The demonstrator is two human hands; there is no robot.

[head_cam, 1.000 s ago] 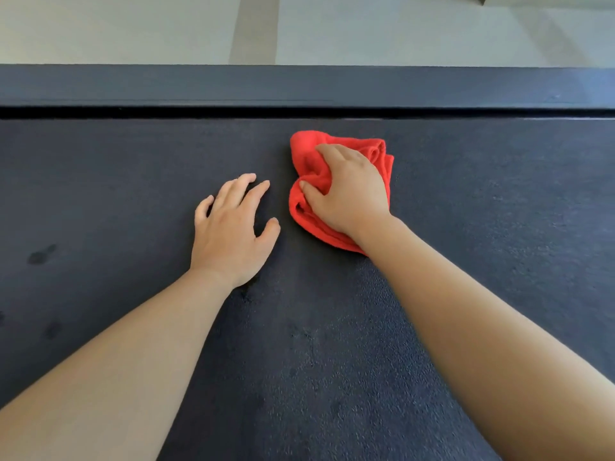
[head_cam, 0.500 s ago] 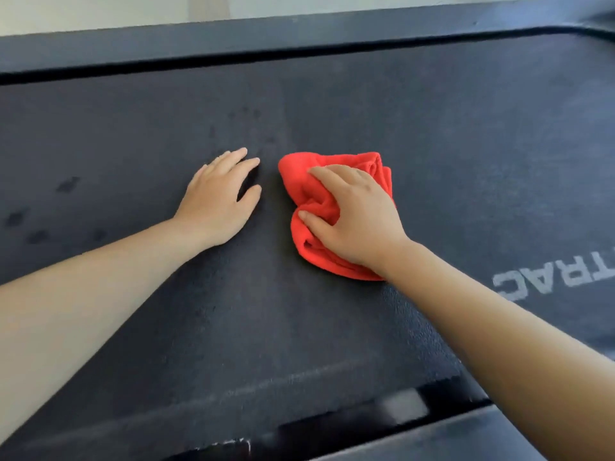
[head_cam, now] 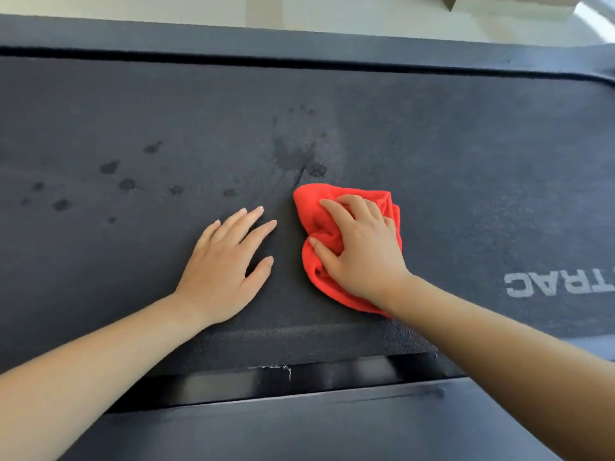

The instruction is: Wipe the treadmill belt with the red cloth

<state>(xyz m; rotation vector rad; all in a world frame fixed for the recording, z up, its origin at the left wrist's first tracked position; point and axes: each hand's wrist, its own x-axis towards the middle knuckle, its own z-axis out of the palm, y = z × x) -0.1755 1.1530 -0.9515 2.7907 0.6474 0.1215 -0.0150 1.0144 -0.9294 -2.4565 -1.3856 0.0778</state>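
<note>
The dark treadmill belt (head_cam: pixel 466 154) fills most of the head view. A bunched red cloth (head_cam: pixel 319 221) lies on it near the middle, and my right hand (head_cam: pixel 362 251) presses down on the cloth with the fingers gripping its folds. My left hand (head_cam: pixel 226 264) rests flat on the belt just left of the cloth, fingers spread, holding nothing. Several dark wet spots (head_cam: pixel 109 168) mark the belt to the left, and a larger damp smear (head_cam: pixel 293 154) sits just beyond the cloth.
The far side rail (head_cam: pixel 299 38) runs along the top, with pale floor beyond. The near side rail (head_cam: pixel 299 424) crosses the bottom. Grey letters "TRAC" (head_cam: pixel 559 287) are printed on the belt at the right.
My right hand has drawn the cloth back toward me, away from the far rail, uncovering a damp smear. My left hand has moved back alongside it. More of the near rail shows.
</note>
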